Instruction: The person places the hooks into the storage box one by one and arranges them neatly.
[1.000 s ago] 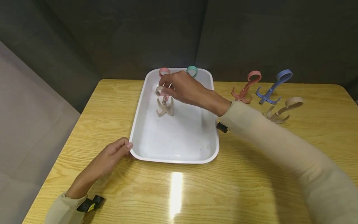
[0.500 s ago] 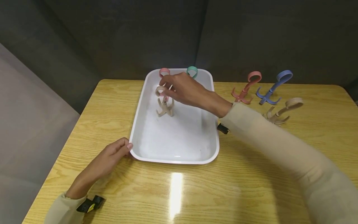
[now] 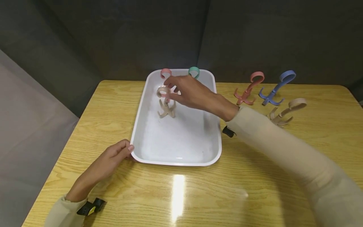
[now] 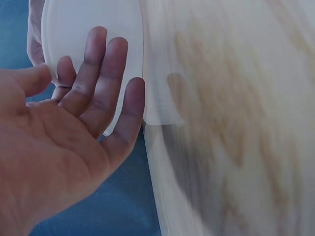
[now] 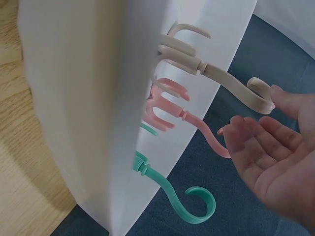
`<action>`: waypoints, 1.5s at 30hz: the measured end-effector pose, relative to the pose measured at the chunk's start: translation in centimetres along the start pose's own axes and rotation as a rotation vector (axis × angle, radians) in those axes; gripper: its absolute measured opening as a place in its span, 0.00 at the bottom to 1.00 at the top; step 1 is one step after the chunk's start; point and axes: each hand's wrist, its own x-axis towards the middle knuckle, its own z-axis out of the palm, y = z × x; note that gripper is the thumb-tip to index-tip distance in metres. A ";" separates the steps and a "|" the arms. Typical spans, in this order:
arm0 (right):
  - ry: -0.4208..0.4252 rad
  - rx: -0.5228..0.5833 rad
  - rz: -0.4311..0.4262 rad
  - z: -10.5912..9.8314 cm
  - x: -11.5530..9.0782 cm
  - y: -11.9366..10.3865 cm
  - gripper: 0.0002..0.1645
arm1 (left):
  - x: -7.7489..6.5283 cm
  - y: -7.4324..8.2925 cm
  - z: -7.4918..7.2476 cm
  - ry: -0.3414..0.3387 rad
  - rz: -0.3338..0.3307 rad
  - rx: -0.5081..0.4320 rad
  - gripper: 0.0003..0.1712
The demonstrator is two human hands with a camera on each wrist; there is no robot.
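My left hand (image 3: 110,160) pinches the near-left corner rim of a white tray (image 3: 177,163) between thumb and index finger; its other fingers stay extended in the left wrist view. Inside the tray a beige four-pronged hanging hook (image 3: 166,111) stands on its prongs, curl upward. My right hand (image 3: 194,93) is beside that curl, thumb tip right at it and the fingers spread away in the right wrist view. Behind it are a pink hanging hook (image 5: 165,104), partly hidden by the hand in the head view, and a green hanging hook (image 5: 170,189).
On the wooden table (image 3: 136,195), right of the tray, stand a red hook (image 3: 245,94), a blue hook (image 3: 272,94) and another beige hook (image 3: 280,118). The right sleeve (image 3: 283,148) passes in front of them. A dark curtain (image 3: 127,37) hangs behind the table.
My right hand has eased slightly right, its thumb and fingers parting from the beige hook's curl. The beige hook remains standing in the tray. The left hand keeps its hold.
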 end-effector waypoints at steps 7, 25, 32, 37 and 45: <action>-0.029 -0.008 0.031 -0.4 -1.1 0.3 0.30 | 0.0 0.0 0.0 -0.001 0.007 -0.003 0.20; -0.009 -0.082 0.066 -1.9 -4.2 0.8 0.35 | -0.2 0.0 -0.1 0.016 -0.010 0.019 0.19; 0.017 -0.081 0.078 -2.8 -5.4 0.7 0.35 | -0.3 -0.1 -0.2 0.016 -0.008 0.018 0.19; 0.050 -0.085 0.090 -3.4 -6.4 0.9 0.34 | -0.2 -0.2 -0.2 0.014 -0.009 0.018 0.18; 0.087 -0.093 0.091 -3.9 -8.5 1.6 0.31 | -0.1 -0.2 -0.2 0.012 0.001 0.015 0.19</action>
